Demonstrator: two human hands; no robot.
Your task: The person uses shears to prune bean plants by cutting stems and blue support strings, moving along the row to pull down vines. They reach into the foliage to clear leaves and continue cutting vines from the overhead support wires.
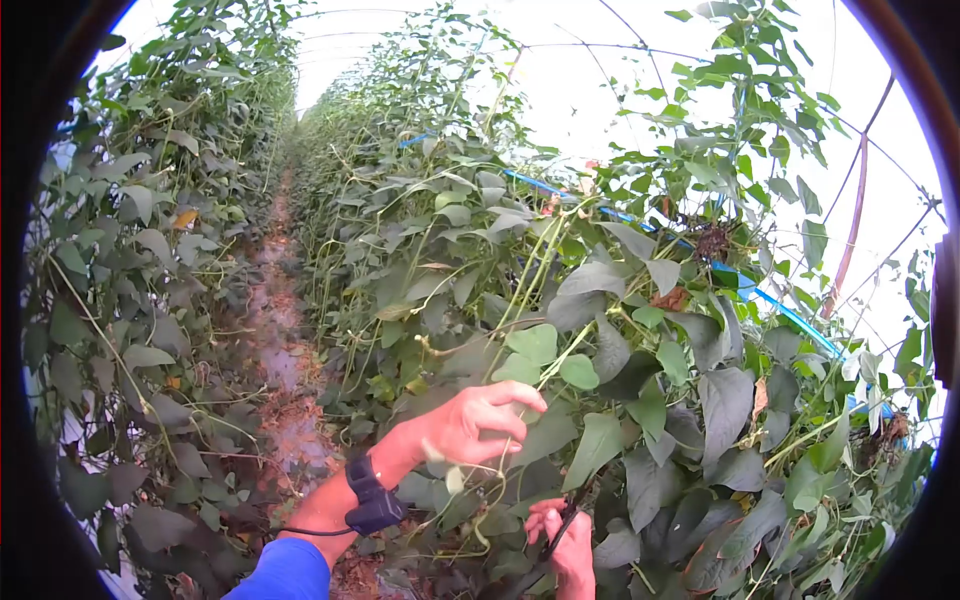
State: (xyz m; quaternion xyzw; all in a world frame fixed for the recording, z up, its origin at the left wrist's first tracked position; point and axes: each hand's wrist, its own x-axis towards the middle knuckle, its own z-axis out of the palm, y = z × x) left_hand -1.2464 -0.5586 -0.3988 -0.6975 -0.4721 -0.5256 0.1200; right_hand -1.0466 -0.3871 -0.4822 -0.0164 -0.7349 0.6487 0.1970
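My left hand [482, 424] reaches among the vines with its fingers bent and apart, holding nothing I can see. Just beyond its fingertips are a thin pale stem [566, 352] and a green leaf [534, 344]. Lower and to the right, my right hand [572, 548] is closed around a slim black tool [563, 528] that looks like scissors; leaves partly hide its tip. A broad green leaf [594, 450] hangs over that tip. Long thin green pods [538, 268] hang above my left hand. Below its wrist, a pale, blurred bit of plant [455, 480] shows.
A narrow path [285, 370] strewn with dry leaves runs between tall rows of climbing plants. Across the right row stretches a blue pipe or strap [790, 316]. A brown pole [848, 235] stands at the right. My left wrist wears a black device [374, 500] with a cable.
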